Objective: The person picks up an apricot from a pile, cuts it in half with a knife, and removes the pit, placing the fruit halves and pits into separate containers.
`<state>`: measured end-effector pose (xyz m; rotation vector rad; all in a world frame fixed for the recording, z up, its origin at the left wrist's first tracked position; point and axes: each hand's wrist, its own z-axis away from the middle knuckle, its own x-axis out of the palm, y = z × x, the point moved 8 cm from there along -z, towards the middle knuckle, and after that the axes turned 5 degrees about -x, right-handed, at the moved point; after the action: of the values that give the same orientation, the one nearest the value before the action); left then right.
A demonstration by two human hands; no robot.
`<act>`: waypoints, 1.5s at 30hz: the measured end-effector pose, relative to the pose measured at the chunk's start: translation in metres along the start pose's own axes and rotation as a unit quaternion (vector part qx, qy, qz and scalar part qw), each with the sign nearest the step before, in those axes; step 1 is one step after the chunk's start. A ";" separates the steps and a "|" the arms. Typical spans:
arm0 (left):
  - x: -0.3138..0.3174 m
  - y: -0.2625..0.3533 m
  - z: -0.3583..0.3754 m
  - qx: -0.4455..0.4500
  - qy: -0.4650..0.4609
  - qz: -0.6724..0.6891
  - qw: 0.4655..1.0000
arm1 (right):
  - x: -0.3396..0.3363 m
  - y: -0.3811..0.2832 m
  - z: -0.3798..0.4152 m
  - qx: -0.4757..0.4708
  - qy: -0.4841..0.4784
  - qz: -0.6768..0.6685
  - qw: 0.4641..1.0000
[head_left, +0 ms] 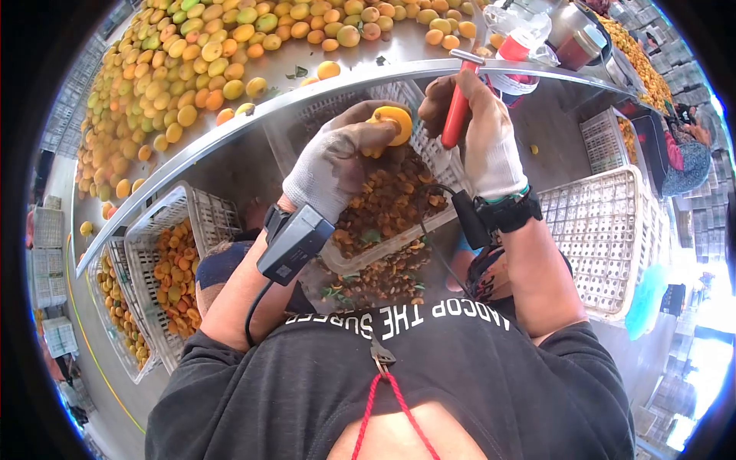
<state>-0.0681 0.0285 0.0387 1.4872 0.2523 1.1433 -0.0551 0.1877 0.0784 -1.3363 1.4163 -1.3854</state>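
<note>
My left hand (337,153), in a pale glove with darkened fingers, is closed round a yellow-orange fruit (393,125) that shows at its fingertips. To the right of it, my right hand (483,126), also gloved, grips the red handle of a peeler-like tool (458,103), its metal end pointing up past the table edge. Both hands are above a crate (383,257) that holds dark orange fruit pieces (387,203). Fruit and tool are apart.
A metal table (284,79) heaped with whole fruits (192,54) spans the front. Crates of fruit (176,284) stand at the left. A white crate (598,230) is on the right. Containers (580,46) stand on the table's right. Another person (685,157) is at the far right.
</note>
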 end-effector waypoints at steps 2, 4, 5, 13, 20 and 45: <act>0.003 -0.004 0.000 -0.005 0.012 -0.003 1.000 | -0.002 0.002 0.000 0.013 0.018 -0.029 0.999; 0.004 -0.004 0.001 -0.009 0.023 -0.006 1.000 | -0.001 0.005 0.002 0.038 0.016 -0.073 0.997; 0.003 -0.002 0.001 -0.012 0.033 -0.017 0.999 | -0.002 0.005 0.003 0.038 0.017 -0.073 0.996; 0.014 0.015 0.012 0.010 0.065 -0.037 0.997 | 0.013 -0.001 0.008 0.032 -0.015 -0.095 0.995; -0.001 0.023 0.006 0.066 0.052 0.020 0.996 | 0.018 0.001 0.021 0.092 -0.077 0.029 0.992; -0.009 0.032 0.010 0.085 0.071 -0.027 0.994 | 0.026 -0.015 0.020 -0.085 -0.064 0.026 0.994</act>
<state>-0.0792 0.0067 0.0629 1.5388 0.4943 1.2100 -0.0383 0.1598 0.0937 -1.4576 1.4981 -1.1460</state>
